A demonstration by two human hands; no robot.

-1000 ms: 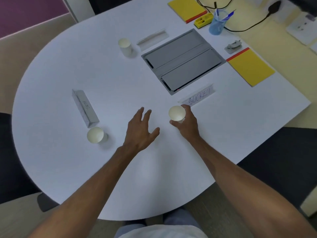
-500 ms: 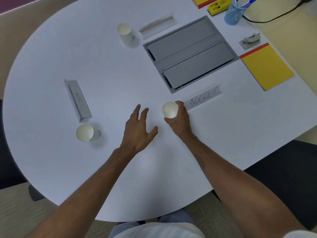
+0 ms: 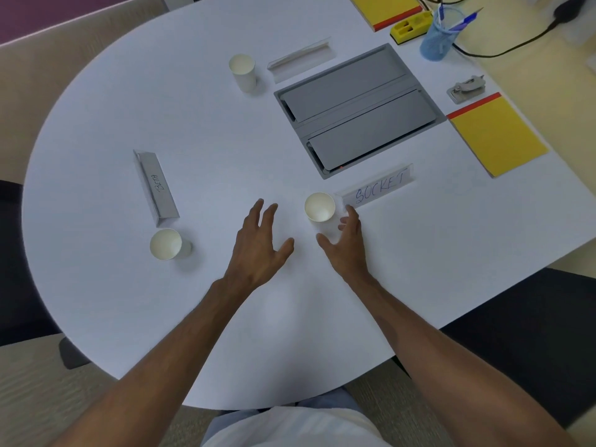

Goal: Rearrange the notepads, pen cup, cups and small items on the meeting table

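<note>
Beside right grip (image 3: 346, 250), paper cup (image 3: 319, 206)

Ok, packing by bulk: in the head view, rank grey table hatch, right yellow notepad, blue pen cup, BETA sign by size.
1. grey table hatch
2. right yellow notepad
3. BETA sign
4. blue pen cup (farther off, so unsure)

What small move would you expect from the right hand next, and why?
Probably the right hand draws back, clear of the paper cup: its fingers are spread open beside the cup, which stands upright next to the SOCKET card. The left hand is open too, holding nothing.
</note>
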